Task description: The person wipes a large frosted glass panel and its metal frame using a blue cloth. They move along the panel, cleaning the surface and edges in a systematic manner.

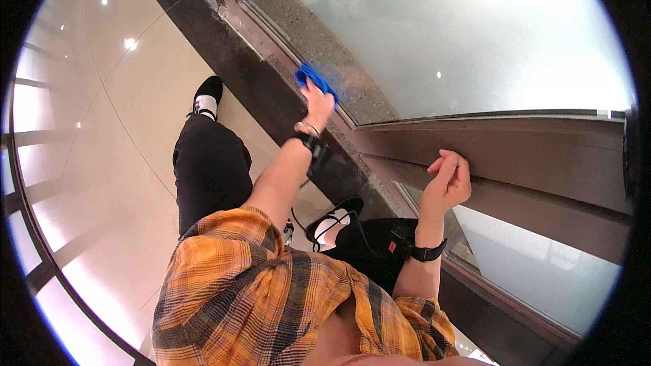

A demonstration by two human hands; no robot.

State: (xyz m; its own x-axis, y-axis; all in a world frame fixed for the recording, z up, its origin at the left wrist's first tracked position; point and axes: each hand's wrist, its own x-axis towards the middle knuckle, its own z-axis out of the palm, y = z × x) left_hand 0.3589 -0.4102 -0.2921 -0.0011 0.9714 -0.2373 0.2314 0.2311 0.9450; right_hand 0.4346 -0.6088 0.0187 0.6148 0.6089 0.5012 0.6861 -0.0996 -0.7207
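My left hand (320,107) holds a bunched blue cloth (316,80) against the lower edge of a large glass pane (371,86), where the glass meets its brown frame. That hand is slightly blurred. My right hand (450,183) is loosely curled just in front of the wide brown crossbar (534,157) of the frame, with nothing visible in it. Whether its knuckles touch the crossbar, I cannot tell. Each wrist wears a black band, and the left one also has a bracelet.
A dark stone sill strip (244,68) runs along the foot of the frame. Glossy beige tile floor (127,112) lies to the left, with a dark railing (30,223) at the far left. A thin black cable (360,234) hangs by my right leg. A second glass pane (534,259) sits below the crossbar.
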